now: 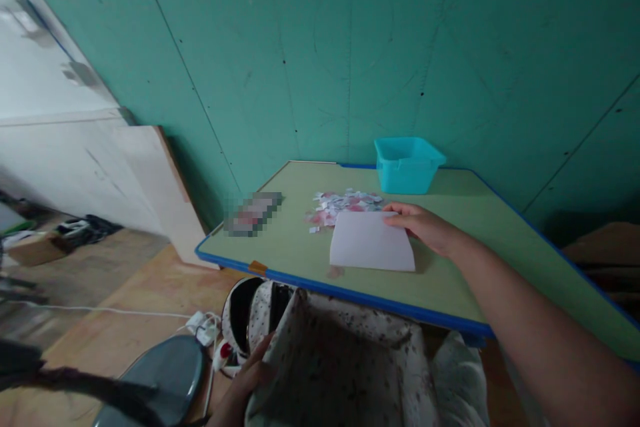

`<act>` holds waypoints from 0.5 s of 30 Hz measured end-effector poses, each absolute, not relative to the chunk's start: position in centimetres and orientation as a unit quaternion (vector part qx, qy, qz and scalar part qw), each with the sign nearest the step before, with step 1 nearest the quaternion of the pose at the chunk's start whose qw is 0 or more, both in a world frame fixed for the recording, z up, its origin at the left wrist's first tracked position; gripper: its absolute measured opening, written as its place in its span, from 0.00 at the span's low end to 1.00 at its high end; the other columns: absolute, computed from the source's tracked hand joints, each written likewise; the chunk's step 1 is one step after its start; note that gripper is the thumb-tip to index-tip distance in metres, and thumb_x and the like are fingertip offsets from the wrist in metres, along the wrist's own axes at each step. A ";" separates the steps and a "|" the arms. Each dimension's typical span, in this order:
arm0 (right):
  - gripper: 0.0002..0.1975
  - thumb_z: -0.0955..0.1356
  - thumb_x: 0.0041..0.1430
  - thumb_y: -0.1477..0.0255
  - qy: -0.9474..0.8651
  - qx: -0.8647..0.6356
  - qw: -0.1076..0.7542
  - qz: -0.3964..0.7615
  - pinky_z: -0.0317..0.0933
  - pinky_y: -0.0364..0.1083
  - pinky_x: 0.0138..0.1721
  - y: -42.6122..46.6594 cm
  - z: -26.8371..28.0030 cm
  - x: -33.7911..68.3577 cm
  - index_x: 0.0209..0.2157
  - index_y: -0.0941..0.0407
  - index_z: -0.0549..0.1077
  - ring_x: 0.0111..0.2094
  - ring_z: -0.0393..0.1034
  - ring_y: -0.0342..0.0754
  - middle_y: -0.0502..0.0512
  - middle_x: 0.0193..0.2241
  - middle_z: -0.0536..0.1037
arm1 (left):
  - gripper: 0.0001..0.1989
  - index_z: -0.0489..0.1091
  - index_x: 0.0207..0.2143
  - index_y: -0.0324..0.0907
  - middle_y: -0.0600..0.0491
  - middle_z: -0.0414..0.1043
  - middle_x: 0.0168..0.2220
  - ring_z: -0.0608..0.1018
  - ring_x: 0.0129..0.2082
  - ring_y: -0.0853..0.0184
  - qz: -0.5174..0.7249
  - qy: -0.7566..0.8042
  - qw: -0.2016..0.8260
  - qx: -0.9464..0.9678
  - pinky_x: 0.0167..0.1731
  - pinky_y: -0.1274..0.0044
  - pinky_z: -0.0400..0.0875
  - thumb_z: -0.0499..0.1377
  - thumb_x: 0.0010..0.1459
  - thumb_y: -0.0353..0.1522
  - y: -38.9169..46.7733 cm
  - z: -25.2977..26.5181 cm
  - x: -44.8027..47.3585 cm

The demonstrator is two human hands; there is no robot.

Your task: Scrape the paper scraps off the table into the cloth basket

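My right hand [413, 223] reaches over the table and is closed on a sheet of white paper [370, 243], pinched at its upper right corner. Just behind the paper lies a heap of small white and pinkish paper scraps [345, 200]. Below the table's front edge, my left hand [253, 373] grips the left rim of an open fabric storage bin [350, 310], pale with dark specks. The bin is tilted with its opening toward me, and its inside is shadowed. Part of the left hand's fingers is hidden by the rim.
The pale green table [460, 213] has blue taped edges and meets a green wall [350, 47]. A turquoise plastic basket [407, 170] stands at the back. A pixelated item [255, 213] lies at the left. On the floor are a grey stool [160, 373], a power strip [203, 327] and a patterned bag [257, 313].
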State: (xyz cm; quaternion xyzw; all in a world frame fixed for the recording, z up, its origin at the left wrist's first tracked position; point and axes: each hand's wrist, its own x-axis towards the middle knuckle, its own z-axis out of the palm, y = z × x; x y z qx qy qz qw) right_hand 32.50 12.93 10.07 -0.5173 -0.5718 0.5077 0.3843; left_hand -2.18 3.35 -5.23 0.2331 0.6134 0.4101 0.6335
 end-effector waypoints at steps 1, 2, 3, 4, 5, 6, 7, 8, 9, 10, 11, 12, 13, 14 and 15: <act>0.12 0.66 0.42 0.68 -0.570 -0.517 0.388 0.508 0.51 0.41 0.23 12.9 10.1 32.5 0.32 0.56 0.65 0.23 0.61 0.41 0.47 0.23 0.68 | 0.17 0.69 0.19 0.43 0.56 0.72 0.15 0.73 0.34 0.56 0.406 0.617 0.632 0.233 0.28 0.76 0.65 0.58 0.21 0.19 3.5 -5.2 -2.2; 0.12 0.66 0.42 0.68 -0.567 -0.518 0.392 0.506 0.51 0.41 0.23 12.9 10.1 32.5 0.32 0.56 0.64 0.23 0.61 0.41 0.47 0.23 0.68 | 0.17 0.69 0.18 0.43 0.57 0.69 0.12 0.73 0.32 0.56 0.400 0.622 0.630 0.237 0.27 0.76 0.65 0.58 0.21 0.17 3.6 -5.2 -2.3; 0.12 0.66 0.42 0.68 -0.564 -0.522 0.395 0.503 0.51 0.41 0.23 12.9 10.2 32.5 0.32 0.56 0.64 0.22 0.61 0.41 0.47 0.23 0.68 | 0.18 0.70 0.19 0.43 0.58 0.68 0.11 0.73 0.30 0.56 0.392 0.626 0.629 0.243 0.26 0.76 0.66 0.57 0.21 0.17 3.7 -5.2 -2.3; 0.12 0.65 0.42 0.68 -0.562 -0.527 0.397 0.498 0.51 0.41 0.24 12.9 10.2 32.5 0.31 0.56 0.64 0.22 0.61 0.41 0.47 0.23 0.67 | 0.19 0.70 0.20 0.42 0.57 0.67 0.10 0.74 0.29 0.56 0.385 0.627 0.632 0.243 0.26 0.75 0.66 0.57 0.21 0.16 3.8 -5.3 -2.3; 0.11 0.65 0.42 0.68 -0.563 -0.531 0.397 0.492 0.51 0.41 0.24 12.9 10.3 32.5 0.31 0.57 0.64 0.22 0.61 0.41 0.47 0.22 0.67 | 0.19 0.71 0.23 0.41 0.57 0.68 0.11 0.74 0.29 0.55 0.381 0.628 0.634 0.242 0.25 0.75 0.67 0.57 0.23 0.17 3.9 -5.5 -2.4; 0.11 0.65 0.42 0.68 -0.567 -0.535 0.394 0.487 0.50 0.41 0.24 12.9 10.3 32.5 0.30 0.57 0.64 0.22 0.60 0.41 0.47 0.22 0.67 | 0.21 0.71 0.26 0.41 0.57 0.70 0.13 0.75 0.29 0.55 0.377 0.631 0.636 0.235 0.25 0.74 0.67 0.57 0.24 0.18 3.9 -5.6 -2.4; 0.10 0.65 0.42 0.68 -0.573 -0.536 0.388 0.484 0.50 0.41 0.23 12.8 10.4 32.4 0.29 0.57 0.64 0.22 0.60 0.41 0.47 0.21 0.66 | 0.22 0.71 0.29 0.42 0.56 0.72 0.15 0.76 0.29 0.54 0.372 0.638 0.638 0.217 0.24 0.73 0.68 0.57 0.26 0.19 3.9 -5.8 -2.4; 0.10 0.65 0.42 0.68 -0.579 -0.535 0.380 0.484 0.50 0.41 0.23 12.7 10.5 32.4 0.29 0.57 0.64 0.22 0.60 0.41 0.47 0.21 0.66 | 0.24 0.70 0.32 0.43 0.56 0.73 0.16 0.76 0.29 0.54 0.366 0.647 0.642 0.187 0.23 0.72 0.69 0.56 0.27 0.20 3.9 -6.0 -2.4; 0.10 0.65 0.43 0.68 -0.584 -0.532 0.372 0.487 0.50 0.41 0.23 12.7 10.5 32.4 0.29 0.57 0.64 0.22 0.60 0.41 0.47 0.22 0.66 | 0.25 0.70 0.35 0.43 0.56 0.74 0.18 0.76 0.28 0.53 0.361 0.658 0.644 0.150 0.23 0.71 0.70 0.56 0.28 0.21 3.8 -6.1 -2.4; 0.10 0.65 0.43 0.68 -0.588 -0.529 0.365 0.491 0.50 0.41 0.23 12.6 10.6 32.4 0.30 0.57 0.64 0.22 0.60 0.41 0.47 0.22 0.66 | 0.26 0.69 0.37 0.44 0.56 0.75 0.19 0.77 0.28 0.52 0.357 0.669 0.643 0.110 0.22 0.70 0.70 0.55 0.29 0.21 3.7 -6.1 -2.4; 0.10 0.65 0.43 0.69 -0.589 -0.527 0.361 0.495 0.50 0.41 0.23 12.6 10.7 32.4 0.30 0.57 0.64 0.23 0.61 0.41 0.47 0.22 0.67 | 0.27 0.69 0.38 0.44 0.56 0.76 0.19 0.77 0.29 0.52 0.355 0.676 0.642 0.074 0.22 0.70 0.70 0.55 0.29 0.21 3.5 -6.0 -2.4; 0.10 0.65 0.43 0.69 -0.587 -0.526 0.361 0.498 0.50 0.41 0.24 12.5 10.7 32.4 0.31 0.57 0.64 0.23 0.61 0.41 0.47 0.23 0.67 | 0.28 0.68 0.39 0.44 0.56 0.76 0.20 0.77 0.29 0.51 0.352 0.681 0.640 0.047 0.22 0.70 0.71 0.55 0.29 0.21 3.2 -5.8 -2.3; 0.11 0.65 0.43 0.69 -0.585 -0.526 0.363 0.499 0.51 0.41 0.24 12.5 10.7 32.4 0.31 0.57 0.65 0.23 0.61 0.41 0.48 0.24 0.68 | 0.29 0.68 0.40 0.44 0.56 0.76 0.20 0.77 0.30 0.51 0.353 0.683 0.639 0.034 0.23 0.70 0.71 0.56 0.29 0.21 2.9 -5.5 -2.2; 0.11 0.65 0.43 0.69 -0.583 -0.526 0.366 0.499 0.51 0.41 0.24 12.5 10.8 32.4 0.32 0.56 0.65 0.23 0.61 0.41 0.48 0.24 0.68 | 0.29 0.68 0.40 0.45 0.56 0.76 0.20 0.77 0.31 0.51 0.358 0.679 0.640 0.030 0.23 0.70 0.71 0.57 0.29 0.22 2.4 -5.1 -2.0; 0.11 0.66 0.42 0.69 -0.582 -0.526 0.368 0.499 0.51 0.41 0.24 12.5 10.8 32.5 0.32 0.56 0.65 0.23 0.61 0.41 0.48 0.24 0.68 | 0.29 0.68 0.41 0.46 0.56 0.77 0.21 0.77 0.33 0.51 0.364 0.671 0.645 0.032 0.24 0.71 0.71 0.58 0.29 0.23 1.9 -4.7 -1.8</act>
